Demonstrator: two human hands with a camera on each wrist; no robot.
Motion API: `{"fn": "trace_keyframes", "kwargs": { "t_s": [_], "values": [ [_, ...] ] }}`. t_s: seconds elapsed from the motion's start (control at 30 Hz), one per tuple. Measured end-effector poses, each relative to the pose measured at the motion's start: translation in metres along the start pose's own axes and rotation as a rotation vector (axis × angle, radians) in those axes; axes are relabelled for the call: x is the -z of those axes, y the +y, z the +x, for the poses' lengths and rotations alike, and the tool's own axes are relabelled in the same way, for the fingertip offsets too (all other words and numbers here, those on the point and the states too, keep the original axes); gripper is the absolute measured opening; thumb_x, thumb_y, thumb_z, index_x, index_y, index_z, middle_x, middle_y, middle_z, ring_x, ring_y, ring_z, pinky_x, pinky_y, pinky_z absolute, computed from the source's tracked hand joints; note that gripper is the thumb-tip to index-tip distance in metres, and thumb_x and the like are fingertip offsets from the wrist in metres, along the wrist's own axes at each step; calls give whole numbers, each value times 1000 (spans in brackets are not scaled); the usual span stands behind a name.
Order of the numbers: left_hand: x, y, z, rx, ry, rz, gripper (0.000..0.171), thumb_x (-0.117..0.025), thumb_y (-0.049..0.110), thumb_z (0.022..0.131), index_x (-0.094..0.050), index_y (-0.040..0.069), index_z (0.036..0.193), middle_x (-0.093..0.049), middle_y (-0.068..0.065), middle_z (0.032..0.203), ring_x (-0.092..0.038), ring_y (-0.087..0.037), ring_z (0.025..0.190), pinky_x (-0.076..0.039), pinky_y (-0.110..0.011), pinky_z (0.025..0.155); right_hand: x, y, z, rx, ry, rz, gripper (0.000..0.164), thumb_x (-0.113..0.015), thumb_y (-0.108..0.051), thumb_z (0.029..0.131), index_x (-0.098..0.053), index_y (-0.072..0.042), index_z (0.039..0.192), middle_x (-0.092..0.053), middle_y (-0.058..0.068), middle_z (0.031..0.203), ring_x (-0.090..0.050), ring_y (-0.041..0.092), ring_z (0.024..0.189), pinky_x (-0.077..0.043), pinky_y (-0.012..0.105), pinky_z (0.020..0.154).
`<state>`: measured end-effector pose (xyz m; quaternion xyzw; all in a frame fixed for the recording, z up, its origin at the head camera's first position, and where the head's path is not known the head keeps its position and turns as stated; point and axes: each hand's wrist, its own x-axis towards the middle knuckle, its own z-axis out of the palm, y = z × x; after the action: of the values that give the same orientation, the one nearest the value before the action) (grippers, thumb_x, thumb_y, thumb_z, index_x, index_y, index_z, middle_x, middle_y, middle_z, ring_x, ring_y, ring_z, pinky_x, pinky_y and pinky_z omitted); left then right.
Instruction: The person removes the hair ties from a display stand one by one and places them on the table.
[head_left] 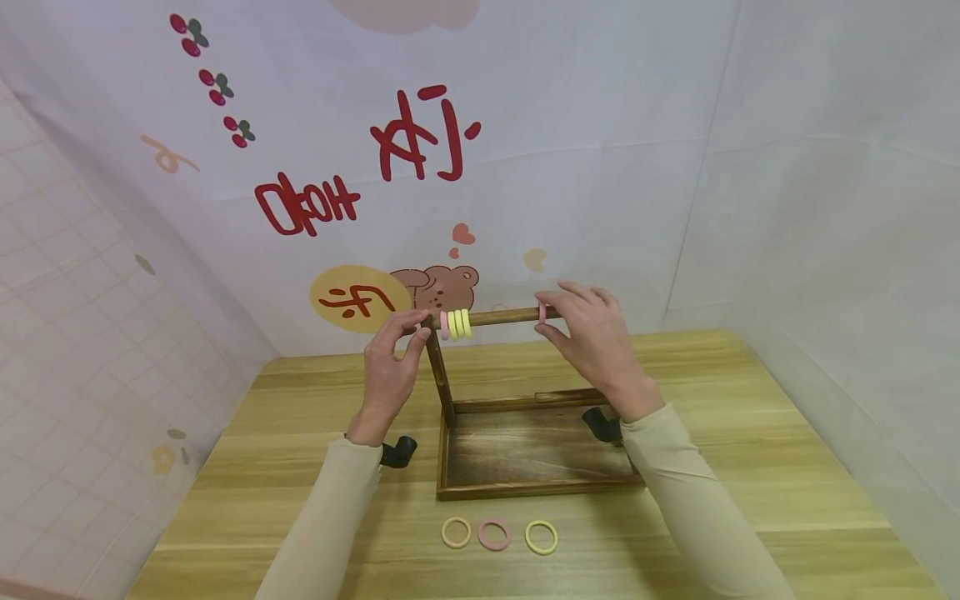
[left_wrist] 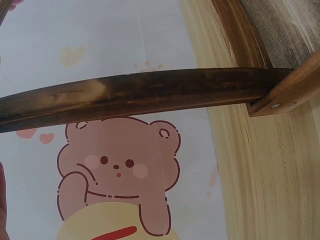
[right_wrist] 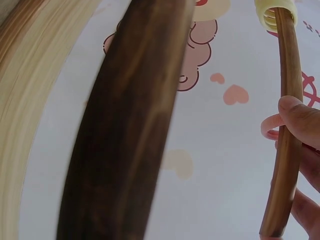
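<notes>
A round wooden bar (head_left: 502,317) runs across the top of a dark wooden stand, level with both hands. At its left end, by the top of the upright post (head_left: 441,375), my left hand (head_left: 392,358) pinches the stand between thumb and fingers. My right hand (head_left: 596,337) holds a pink ring (head_left: 542,312) between thumb and fingers, and the ring is around the bar toward its right end. One pink ring (head_left: 444,326) and several yellow rings (head_left: 459,323) hang together near the left post. In the left wrist view the post (left_wrist: 165,90) fills the middle.
The stand's tray-like base (head_left: 525,487) rests on the wood-grain table (head_left: 315,425). In front lie an orange ring (head_left: 444,542), a pink ring (head_left: 481,537) and a yellow ring (head_left: 556,546). A printed cloth wall (head_left: 600,208) stands behind.
</notes>
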<state>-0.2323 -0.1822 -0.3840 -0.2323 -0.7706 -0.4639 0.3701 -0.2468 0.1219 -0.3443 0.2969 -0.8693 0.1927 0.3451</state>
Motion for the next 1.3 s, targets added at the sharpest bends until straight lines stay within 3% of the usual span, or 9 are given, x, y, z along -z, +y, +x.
{"fn": "trace_keyframes", "kwargs": {
  "t_s": [0.4,0.7,1.0,1.3],
  "values": [
    [0,0,0,-1,0,15,27,-70,-2,97,-70,-1,124,-71,-16,122,-67,-30,113,-55,-31,98,3,5,-3,-1,10,-8,34,-89,-18,84,-70,-14,111,-74,8,123,-59,34,131,-41,66,108],
    [-1,-1,0,1,16,11,27,-71,-3,95,-71,-2,122,-71,-17,121,-67,-31,112,-53,-24,97,7,8,-5,-5,18,-6,40,-90,-17,82,-71,-12,116,-75,7,121,-60,34,130,-42,66,107],
    [-1,-2,0,-2,16,23,27,-71,-4,95,-71,-2,122,-71,-17,120,-68,-32,111,-57,-39,95,10,10,-9,-21,21,-8,43,-91,-17,81,-70,-11,119,-76,6,119,-60,34,129,-41,66,107],
    [0,0,0,3,-4,13,26,-69,0,98,-71,-1,124,-71,-16,122,-67,-31,112,-54,-28,98,12,15,-11,-39,28,-17,43,-90,-18,82,-70,-10,120,-75,9,120,-61,36,128,-41,66,107]
  ]
}}
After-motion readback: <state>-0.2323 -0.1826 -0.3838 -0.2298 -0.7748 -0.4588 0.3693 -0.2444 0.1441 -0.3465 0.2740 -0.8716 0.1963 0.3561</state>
